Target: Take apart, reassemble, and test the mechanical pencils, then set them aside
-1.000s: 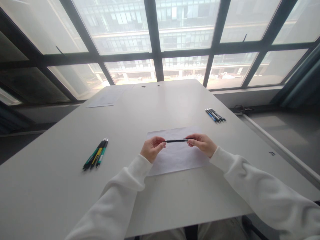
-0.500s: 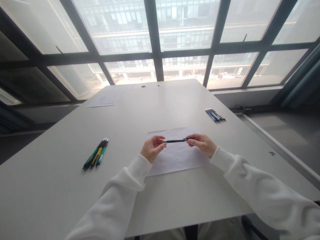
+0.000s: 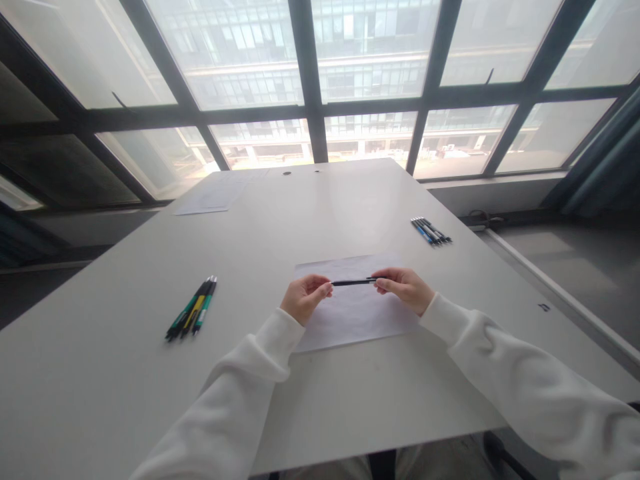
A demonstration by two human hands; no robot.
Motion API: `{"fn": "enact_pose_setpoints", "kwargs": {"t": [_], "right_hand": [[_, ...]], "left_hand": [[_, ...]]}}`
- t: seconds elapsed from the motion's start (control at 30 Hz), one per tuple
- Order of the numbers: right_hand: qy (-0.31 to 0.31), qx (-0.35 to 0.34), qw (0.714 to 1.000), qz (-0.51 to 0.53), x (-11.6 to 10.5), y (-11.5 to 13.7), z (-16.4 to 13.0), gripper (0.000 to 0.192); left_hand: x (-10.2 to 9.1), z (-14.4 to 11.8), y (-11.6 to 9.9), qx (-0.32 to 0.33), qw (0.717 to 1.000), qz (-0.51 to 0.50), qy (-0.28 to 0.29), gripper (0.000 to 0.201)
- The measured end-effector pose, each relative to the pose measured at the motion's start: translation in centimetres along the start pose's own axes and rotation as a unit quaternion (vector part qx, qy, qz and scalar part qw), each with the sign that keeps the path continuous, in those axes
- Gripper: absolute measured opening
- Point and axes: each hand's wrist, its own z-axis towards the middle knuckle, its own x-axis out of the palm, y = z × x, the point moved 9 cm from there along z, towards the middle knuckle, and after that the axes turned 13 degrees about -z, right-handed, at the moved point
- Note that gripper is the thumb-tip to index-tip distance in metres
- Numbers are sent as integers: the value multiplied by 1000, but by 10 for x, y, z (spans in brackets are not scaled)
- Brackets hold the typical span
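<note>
A slim black pen (image 3: 351, 283) is held level between my two hands, over a white sheet of paper (image 3: 363, 319). My left hand (image 3: 306, 297) pinches the pen's left tip between thumb and fingers. At the other end, where the clip shows, my right hand (image 3: 404, 288) grips it with thumb and forefinger. The fingers hide both ends of the pen.
Left of the paper lies a bundle of green, yellow and black pens (image 3: 193, 310). Several dark and blue pens (image 3: 431, 231) lie side by side at the right. More paper (image 3: 207, 197) rests at the far left of the white table (image 3: 360, 393). A small dark piece (image 3: 543, 307) sits near the right edge.
The fingers of my left hand have closed tighter around the pen's left tip. The pen and my right hand have hardly moved.
</note>
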Motion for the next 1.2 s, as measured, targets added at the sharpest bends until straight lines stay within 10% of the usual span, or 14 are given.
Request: {"fn": "enact_pose_setpoints", "kwargs": {"t": [1.2], "right_hand": [[-47, -9, 999, 10, -14, -6, 3, 28]], "left_hand": [[-2, 1, -2, 3, 998, 69, 12, 20]]}}
